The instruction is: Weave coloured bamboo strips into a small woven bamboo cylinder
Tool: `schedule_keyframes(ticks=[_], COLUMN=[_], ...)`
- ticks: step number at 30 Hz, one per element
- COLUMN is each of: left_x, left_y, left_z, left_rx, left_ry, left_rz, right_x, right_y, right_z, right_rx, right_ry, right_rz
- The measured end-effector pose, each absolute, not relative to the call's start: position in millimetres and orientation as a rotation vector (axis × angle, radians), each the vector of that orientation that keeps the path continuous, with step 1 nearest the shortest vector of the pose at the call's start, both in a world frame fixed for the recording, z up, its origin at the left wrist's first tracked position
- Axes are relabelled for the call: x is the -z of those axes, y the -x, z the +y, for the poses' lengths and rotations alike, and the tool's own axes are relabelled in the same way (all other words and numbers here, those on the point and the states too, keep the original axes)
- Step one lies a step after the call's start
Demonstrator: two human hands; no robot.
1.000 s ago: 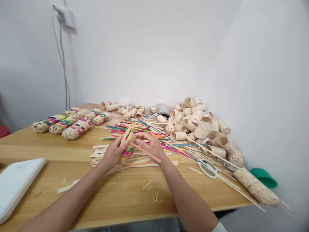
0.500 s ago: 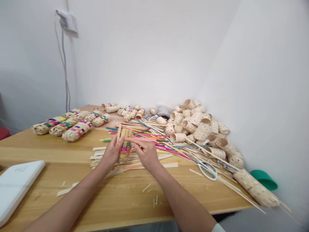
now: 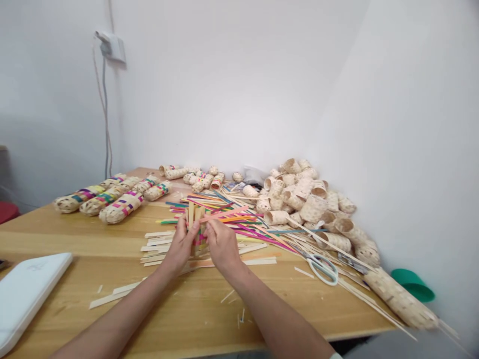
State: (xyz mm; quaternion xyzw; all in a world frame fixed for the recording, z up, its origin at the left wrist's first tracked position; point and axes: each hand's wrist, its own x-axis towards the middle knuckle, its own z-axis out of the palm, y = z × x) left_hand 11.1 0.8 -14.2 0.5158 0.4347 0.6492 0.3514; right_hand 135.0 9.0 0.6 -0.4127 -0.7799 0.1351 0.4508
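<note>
Between my hands a small woven basket [image 3: 199,244] stands upright, with pink and yellow bands low down and bare upright strips sticking out of its top. My left hand [image 3: 182,242] is closed round its left side, the thumb on the front. A pale orange strip [image 3: 226,214] crosses the uprights and runs out to the right above my right hand. Close against the basket's right side, my right hand [image 3: 221,242] pinches at the strip; its fingertips are partly hidden. Plain flat strips [image 3: 157,248] lie on the table behind and beside the basket.
Colourful woven tubes [image 3: 121,205] lie at the left, near a white flat box [image 3: 35,294]. Many plain woven tubes [image 3: 314,207] are heaped at the right. Scissors [image 3: 324,269] lie before them, beside a green bowl [image 3: 412,285]. Coloured strips [image 3: 258,232] spread across the middle.
My right hand has moved in against the basket and curled more tightly. The orange strip now slants upward to the right instead of lying level. The view has shifted slightly.
</note>
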Motion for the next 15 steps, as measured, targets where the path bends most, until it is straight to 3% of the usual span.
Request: schedule_keyframes(ticks=[15], left_x=[24.7], left_y=[-18.2], left_z=[2.2], left_rx=[-1.661], left_ry=[-1.422], left_rz=[0.988], right_x=[-8.6], right_y=[-140.5], right_z=[15.7], right_rx=[-0.746], right_ry=[1.079], right_rz=[-1.781])
